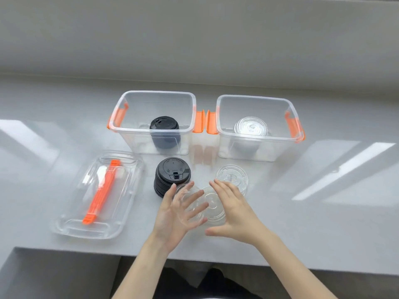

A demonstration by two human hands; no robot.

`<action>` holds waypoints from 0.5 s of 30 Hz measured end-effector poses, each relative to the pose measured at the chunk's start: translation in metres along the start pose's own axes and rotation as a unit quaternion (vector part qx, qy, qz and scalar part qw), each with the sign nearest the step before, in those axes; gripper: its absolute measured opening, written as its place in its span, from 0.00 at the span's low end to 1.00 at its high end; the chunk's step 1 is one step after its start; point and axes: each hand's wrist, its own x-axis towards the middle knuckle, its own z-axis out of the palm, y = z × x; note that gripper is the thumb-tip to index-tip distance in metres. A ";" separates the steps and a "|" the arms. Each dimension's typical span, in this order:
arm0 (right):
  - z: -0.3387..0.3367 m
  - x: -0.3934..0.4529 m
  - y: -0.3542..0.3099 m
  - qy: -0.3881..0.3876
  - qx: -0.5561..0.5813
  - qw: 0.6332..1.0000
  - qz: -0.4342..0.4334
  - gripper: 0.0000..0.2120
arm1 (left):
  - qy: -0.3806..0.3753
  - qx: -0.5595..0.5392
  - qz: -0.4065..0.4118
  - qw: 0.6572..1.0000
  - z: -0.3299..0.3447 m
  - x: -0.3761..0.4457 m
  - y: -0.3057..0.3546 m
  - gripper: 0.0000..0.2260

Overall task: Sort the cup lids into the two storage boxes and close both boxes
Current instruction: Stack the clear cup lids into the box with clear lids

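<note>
Sorting is being judged partly done: a black lid stack (164, 125) is sitting in the left box (155, 98), clear lids (251, 126) in the right box (255, 102). A clear lid stack (210, 207) is being cupped between the spread left hand (180, 209) and right hand (234, 209) on the bench (323, 234). Another black stack (172, 176) and clear lids (233, 174) are waiting. The box covers (98, 195) are lying stacked at left, neither fitted; nothing is blocking access.

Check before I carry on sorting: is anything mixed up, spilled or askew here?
Nothing stands out. The left box holds only black lids, the right box only clear ones. Unsorted stacks sit upright in front; the box lid lies flat.
</note>
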 end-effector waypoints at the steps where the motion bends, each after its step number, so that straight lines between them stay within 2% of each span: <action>1: 0.002 0.002 0.005 -0.006 -0.024 1.000 0.005 0.51 | 0.010 0.002 0.004 1.000 -0.003 -0.002 0.001 0.25; 5: 0.012 0.011 0.016 -0.002 -0.063 0.998 -0.001 0.49 | 0.023 -0.017 0.003 1.000 -0.016 -0.007 0.005 0.24; 9: 0.018 0.014 0.019 0.029 -0.050 0.998 -0.011 0.46 | 0.043 -0.017 0.003 0.999 -0.025 -0.009 0.006 0.24; 15: -0.011 0.014 0.010 0.148 0.045 0.988 -0.018 0.45 | 0.042 -0.013 -0.018 0.999 -0.016 -0.006 0.006 0.27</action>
